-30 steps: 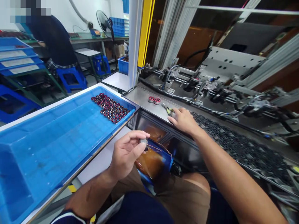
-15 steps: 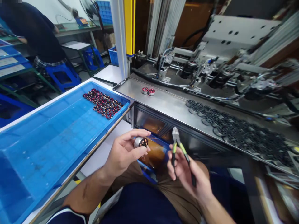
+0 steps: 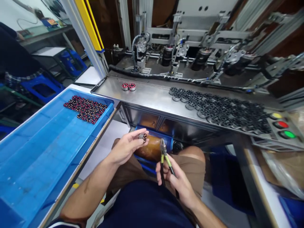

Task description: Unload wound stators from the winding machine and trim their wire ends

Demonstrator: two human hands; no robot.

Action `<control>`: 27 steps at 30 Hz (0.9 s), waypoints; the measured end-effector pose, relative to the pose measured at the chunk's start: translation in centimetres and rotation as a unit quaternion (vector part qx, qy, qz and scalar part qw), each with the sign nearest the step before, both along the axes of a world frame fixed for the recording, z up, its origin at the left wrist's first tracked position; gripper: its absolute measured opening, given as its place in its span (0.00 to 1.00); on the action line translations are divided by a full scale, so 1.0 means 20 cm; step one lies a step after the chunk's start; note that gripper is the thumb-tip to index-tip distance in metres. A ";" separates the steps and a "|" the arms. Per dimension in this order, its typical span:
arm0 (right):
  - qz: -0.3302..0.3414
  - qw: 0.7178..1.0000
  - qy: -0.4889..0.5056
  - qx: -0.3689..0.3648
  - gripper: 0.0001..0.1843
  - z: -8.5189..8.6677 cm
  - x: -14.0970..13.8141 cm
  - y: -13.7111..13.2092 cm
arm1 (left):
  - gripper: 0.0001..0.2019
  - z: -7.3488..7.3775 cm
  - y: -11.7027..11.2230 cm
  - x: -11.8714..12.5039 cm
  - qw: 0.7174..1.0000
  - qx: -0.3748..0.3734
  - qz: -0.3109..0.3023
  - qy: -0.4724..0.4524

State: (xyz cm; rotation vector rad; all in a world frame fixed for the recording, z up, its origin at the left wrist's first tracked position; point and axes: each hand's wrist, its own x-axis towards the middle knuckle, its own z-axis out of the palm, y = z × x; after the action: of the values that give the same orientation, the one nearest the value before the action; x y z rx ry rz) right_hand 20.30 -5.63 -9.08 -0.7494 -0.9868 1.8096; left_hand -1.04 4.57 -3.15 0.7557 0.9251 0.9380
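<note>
Between the thumb and fingers of my left hand is a small round motor stator, a silver ring with copper windings facing right. My right hand is wrapped round a pair of diagonal cutters with black and yellow-green handles. The cutter jaws point up and stand apart from the stator. Below and between the hands, a brown lining shows in a blue bin. Two red-wound stators sit side by side on the metal ledge ahead.
Many black-and-silver stators cover the ledge's right part. Yellow, red and green buttons are at its right end. Behind stands a machine. On the left, a blue tray holds red-and-black stators. A person is at the far left.
The view has swung right, bringing the coloured buttons in. The cutters have come lower and nearer my left hand, their jaws looking narrower. My left hand still holds the stator.
</note>
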 end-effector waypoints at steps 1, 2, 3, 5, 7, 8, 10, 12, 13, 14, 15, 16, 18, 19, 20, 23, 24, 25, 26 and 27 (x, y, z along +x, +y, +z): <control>-0.005 1.000 0.003 0.000 0.33 0.00 0.01 0.00 | 0.24 0.01 -0.02 -0.01 1.000 0.002 -0.017 -0.016; -0.009 1.000 0.008 0.000 0.33 -0.01 0.02 0.00 | 0.24 0.02 -0.04 -0.03 0.999 0.013 -0.032 -0.022; -0.015 1.000 0.015 0.001 0.32 0.00 0.03 0.00 | 0.24 0.03 -0.06 -0.04 0.998 0.034 -0.042 -0.017; -0.017 0.999 0.025 0.010 0.33 0.01 0.04 0.00 | 0.24 0.06 -0.10 -0.04 0.995 0.095 -0.033 0.006; -0.010 1.000 0.005 0.025 0.36 0.03 0.05 0.00 | 0.26 0.08 -0.13 -0.02 0.984 0.178 0.013 0.022; -0.007 0.999 -0.020 0.033 0.37 0.04 0.05 0.00 | 0.27 0.08 -0.15 -0.01 0.974 0.221 0.040 0.024; -0.008 0.995 -0.080 0.059 0.37 0.08 0.04 -0.01 | 0.27 0.09 -0.16 0.01 0.954 0.289 0.080 0.019; -0.013 0.986 -0.131 0.100 0.36 0.11 0.03 -0.01 | 0.25 0.09 -0.16 0.03 0.942 0.320 0.101 0.011; -0.012 0.980 -0.154 0.125 0.37 0.13 0.02 -0.01 | 0.24 0.10 -0.15 0.04 0.940 0.322 0.110 0.008; -0.007 0.973 -0.178 0.148 0.38 0.14 0.02 -0.01 | 0.22 0.10 -0.15 0.04 0.941 0.318 0.118 0.004; -0.002 0.965 -0.202 0.168 0.39 0.15 0.01 -0.01 | 0.21 0.10 -0.15 0.04 0.943 0.309 0.123 -0.002; 0.002 0.957 -0.227 0.182 0.40 0.15 0.01 -0.02 | 0.21 0.10 -0.15 0.04 0.947 0.297 0.121 -0.009; 0.004 0.943 -0.269 0.197 0.40 0.15 0.01 -0.01 | 0.19 0.11 -0.15 0.03 0.958 0.270 0.100 -0.020; -0.001 0.937 -0.284 0.203 0.39 0.15 0.01 -0.01 | 0.19 0.12 -0.15 0.03 0.962 0.259 0.086 -0.021; -0.007 0.931 -0.297 0.211 0.38 0.15 0.00 -0.01 | 0.18 0.12 -0.16 0.02 0.964 0.253 0.076 -0.018; -0.020 0.903 -0.342 0.259 0.36 0.15 0.00 0.01 | 0.18 0.13 -0.18 0.02 0.963 0.258 0.073 0.000; -0.022 0.891 -0.358 0.280 0.37 0.16 -0.01 0.02 | 0.18 0.14 -0.19 0.02 0.961 0.264 0.078 0.004; -0.024 0.878 -0.371 0.301 0.37 0.17 -0.01 0.03 | 0.19 0.14 -0.20 0.02 0.959 0.272 0.083 0.007; -0.028 0.868 -0.378 0.319 0.38 0.18 -0.02 0.04 | 0.19 0.14 -0.21 0.02 0.956 0.279 0.087 0.010; -0.033 0.862 -0.379 0.335 0.39 0.20 -0.03 0.05 | 0.20 0.14 -0.21 0.02 0.954 0.286 0.090 0.013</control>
State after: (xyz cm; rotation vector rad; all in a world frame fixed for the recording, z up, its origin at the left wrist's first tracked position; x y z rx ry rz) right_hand 19.79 -4.73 -5.13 -1.0279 -1.9369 0.9460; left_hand -0.67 0.31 -0.25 1.1883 0.7542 1.3870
